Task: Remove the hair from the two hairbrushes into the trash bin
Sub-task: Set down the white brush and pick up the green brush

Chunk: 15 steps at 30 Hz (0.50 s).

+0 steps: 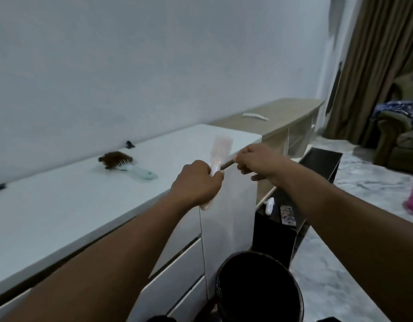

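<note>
Left hand [197, 182] fisted around the handle of a pale pink brush [220, 149], bristle head up, held in the air off the front right corner of the white cabinet [61, 205], above and beyond the dark trash bin [259, 289] on the floor. Right hand [259, 162] closed on a thin brownish thing reaching the brush neck; hair or a tool, cannot tell. Brush judged light, rigid plastic, handle the sound grip; hair soft, clingy, best pinched near the bristle roots. Second brush [128, 167], matted with brown hair, lies near the cabinet top's back edge. Bristles blurred; bin's inside black, contents unreadable.
</note>
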Motion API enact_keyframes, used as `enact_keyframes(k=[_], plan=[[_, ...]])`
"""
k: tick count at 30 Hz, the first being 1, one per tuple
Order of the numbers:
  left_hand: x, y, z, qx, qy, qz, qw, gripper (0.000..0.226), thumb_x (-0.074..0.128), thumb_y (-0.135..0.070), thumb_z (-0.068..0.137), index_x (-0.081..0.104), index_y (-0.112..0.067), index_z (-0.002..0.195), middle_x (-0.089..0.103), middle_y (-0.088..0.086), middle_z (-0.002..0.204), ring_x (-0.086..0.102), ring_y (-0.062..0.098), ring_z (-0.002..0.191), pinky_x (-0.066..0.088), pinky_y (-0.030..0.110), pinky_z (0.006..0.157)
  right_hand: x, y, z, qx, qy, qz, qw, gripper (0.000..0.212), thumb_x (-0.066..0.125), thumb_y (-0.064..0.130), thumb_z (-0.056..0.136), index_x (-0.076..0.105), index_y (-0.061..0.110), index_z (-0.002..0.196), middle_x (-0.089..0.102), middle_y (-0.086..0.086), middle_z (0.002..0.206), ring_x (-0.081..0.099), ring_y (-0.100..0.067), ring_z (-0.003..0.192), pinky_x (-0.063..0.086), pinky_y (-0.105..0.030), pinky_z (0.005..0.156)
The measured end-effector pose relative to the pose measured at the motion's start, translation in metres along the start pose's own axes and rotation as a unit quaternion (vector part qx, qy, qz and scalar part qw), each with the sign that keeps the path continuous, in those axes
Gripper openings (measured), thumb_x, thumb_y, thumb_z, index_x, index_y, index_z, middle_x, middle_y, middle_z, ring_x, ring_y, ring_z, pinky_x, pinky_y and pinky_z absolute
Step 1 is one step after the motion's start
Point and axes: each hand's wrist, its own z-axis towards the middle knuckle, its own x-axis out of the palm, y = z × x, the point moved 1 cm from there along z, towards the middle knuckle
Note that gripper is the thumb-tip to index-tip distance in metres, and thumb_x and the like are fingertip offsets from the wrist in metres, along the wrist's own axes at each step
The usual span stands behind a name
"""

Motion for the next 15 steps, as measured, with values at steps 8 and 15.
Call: enact_keyframes(k=[8, 15], plan=[[-0.092, 0.016, -0.015, -0.017, -0.088, 0.034, 0.995, 0.040, 0.053, -0.046, 0.093, 0.045, -0.020, 0.064, 0.051, -0.003, 0.062, 0.051, 0.015, 0.057, 0.032, 0.027, 0.053, 0.025, 0.091, -0.022, -0.082, 0.030, 0.006, 0.996, 0.035, 0.066, 0.027, 0.091, 0.065, 0.000, 0.113, 0.067, -0.008, 0.093, 0.058, -0.019, 0.082, 0.042, -0.033, 0.070], [-0.147, 0.047, -0.021, -0.061, -0.128, 0.049, 0.989, 0.034, 0.053, -0.045, 0.091, 0.056, -0.017, 0.073, 0.063, -0.001, 0.071, 0.063, 0.017, 0.065, 0.046, 0.028, 0.059, 0.060, 0.136, -0.015, -0.112, 0.064, -0.006, 0.992, 0.031, 0.067, 0.029, 0.091, 0.066, 0.005, 0.111, 0.070, -0.009, 0.100, 0.060, -0.018, 0.085, 0.045, -0.032, 0.072]])
